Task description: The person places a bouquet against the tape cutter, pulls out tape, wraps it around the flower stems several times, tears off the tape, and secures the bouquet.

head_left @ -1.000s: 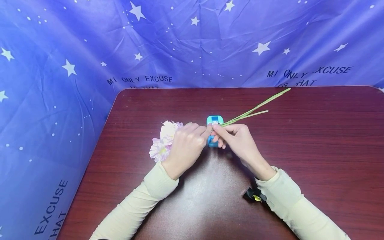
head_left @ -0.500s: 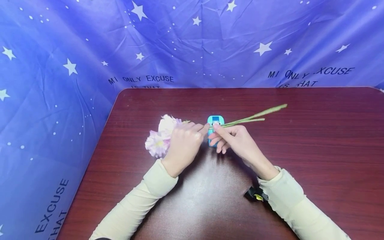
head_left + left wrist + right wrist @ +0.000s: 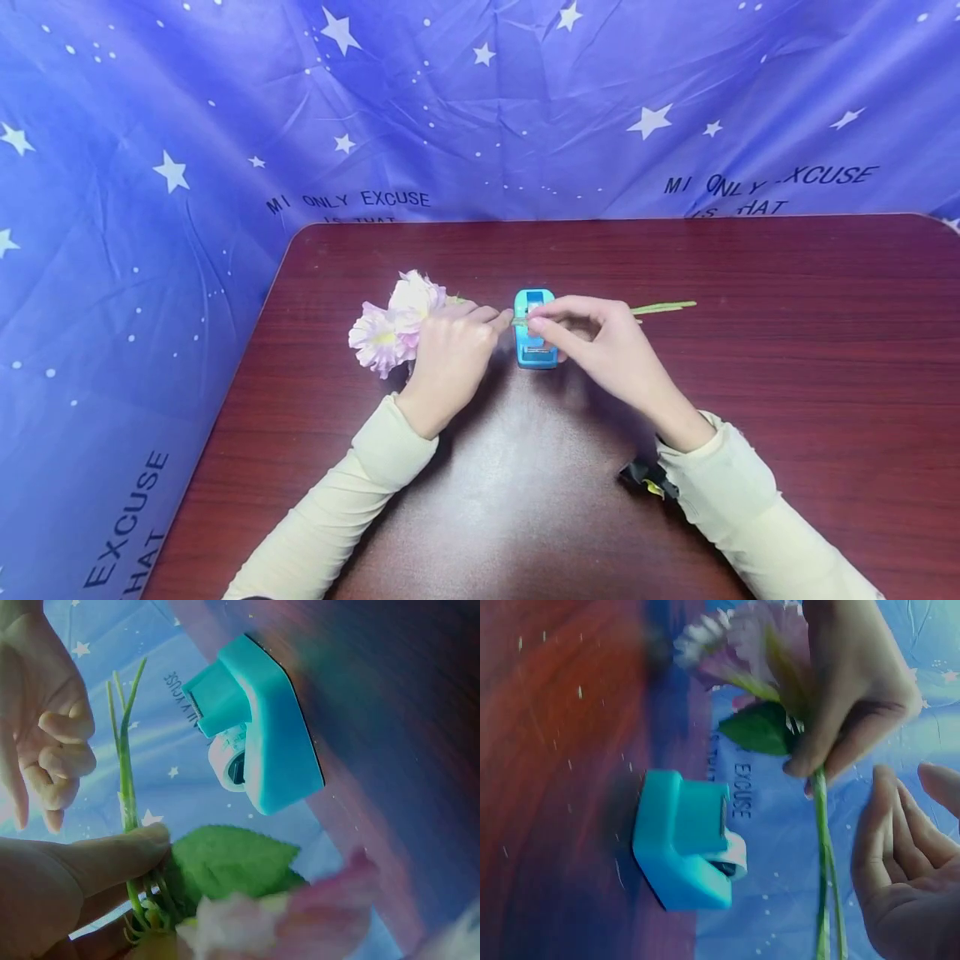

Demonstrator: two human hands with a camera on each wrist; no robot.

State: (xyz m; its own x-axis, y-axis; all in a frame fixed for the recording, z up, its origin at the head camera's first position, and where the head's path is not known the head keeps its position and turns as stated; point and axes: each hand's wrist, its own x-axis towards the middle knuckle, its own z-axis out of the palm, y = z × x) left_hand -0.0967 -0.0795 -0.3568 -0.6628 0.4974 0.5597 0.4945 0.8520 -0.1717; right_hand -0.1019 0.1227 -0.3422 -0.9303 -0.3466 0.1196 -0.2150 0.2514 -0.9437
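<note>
My left hand point(image 3: 456, 358) grips a small bunch of artificial flowers point(image 3: 386, 329) by the stems, just below the blossoms. The petals are pale pink and white, with a green leaf point(image 3: 232, 859) under them. Bare green stems point(image 3: 821, 877) run out to the right, with a shiny patch that looks like clear tape close to the left fingertips. Beside the stems is my right hand point(image 3: 618, 358), its fingers loosely bent; both wrist views show a gap between it and the stems. Beyond the hands stands a blue tape dispenser point(image 3: 536, 357) holding a tape roll point(image 3: 229, 759).
Under everything is a dark red wood-grain table point(image 3: 480, 517). A blue star-printed cloth point(image 3: 480, 108) hangs behind its far edge and along the left. By the right cuff is a small black object point(image 3: 647, 479) with a yellow bit.
The flowers and left hand have shifted left, the blossoms also away from me. The stem ends have swung towards me, nearly level. My right fingers have come off the stems, uncovering more of the dispenser.
</note>
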